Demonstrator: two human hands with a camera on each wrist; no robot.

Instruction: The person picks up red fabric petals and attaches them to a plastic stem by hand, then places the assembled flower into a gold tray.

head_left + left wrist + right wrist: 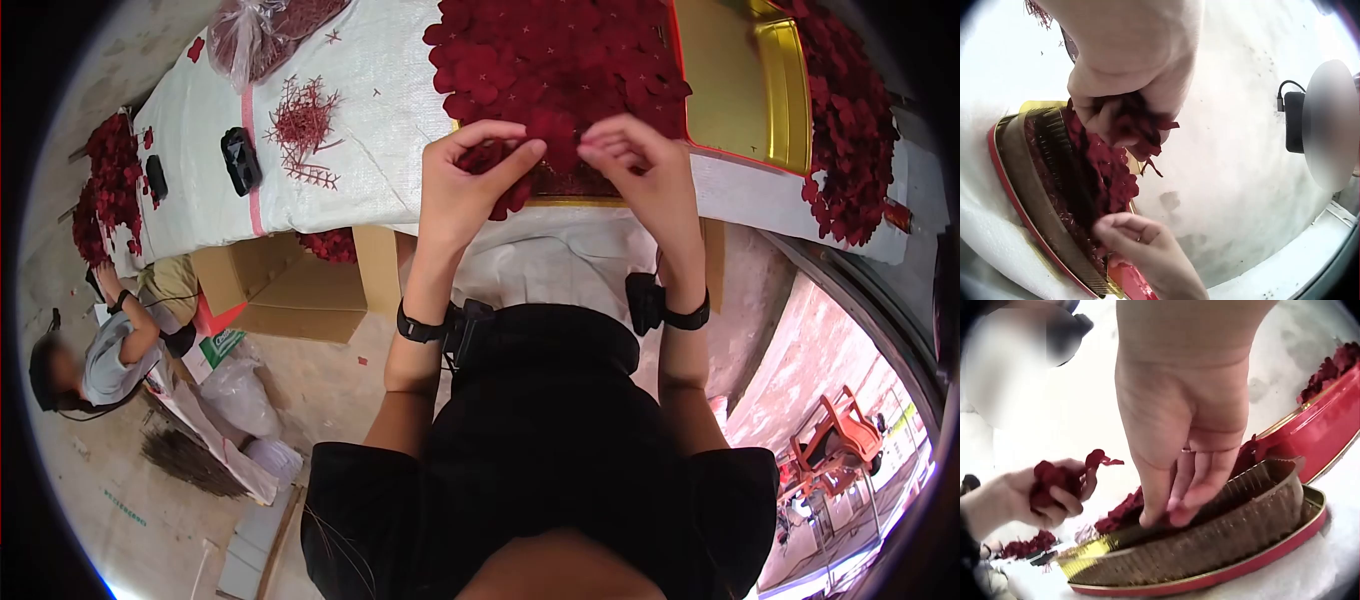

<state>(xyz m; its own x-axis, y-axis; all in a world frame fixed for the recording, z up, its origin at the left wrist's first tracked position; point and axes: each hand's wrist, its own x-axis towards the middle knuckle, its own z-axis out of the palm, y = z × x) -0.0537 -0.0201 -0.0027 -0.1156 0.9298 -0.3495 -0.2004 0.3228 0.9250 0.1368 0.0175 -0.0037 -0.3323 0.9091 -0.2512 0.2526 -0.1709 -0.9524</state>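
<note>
My left hand [470,180] curls its fingers around a bunch of dark red artificial petals [1054,484]; in the left wrist view petal edges stick out past the fingers. My right hand [645,170] is just to the right, over the near edge of a tin. Its thumb and fingertips are close together, with a small gap in the right wrist view and nothing seen between them. Below lies the red-rimmed tin [1172,589] with a ribbed clear plastic liner [1210,540]. Many flat petals [560,60] spread over its far side.
A gold-lined tray [725,80] stands at right beside another petal heap [850,130]. To the left are red stem scraps [303,115], a black object [240,160] and a plastic bag [265,40]. Another person [120,350] works at far left, near a cardboard box [300,295].
</note>
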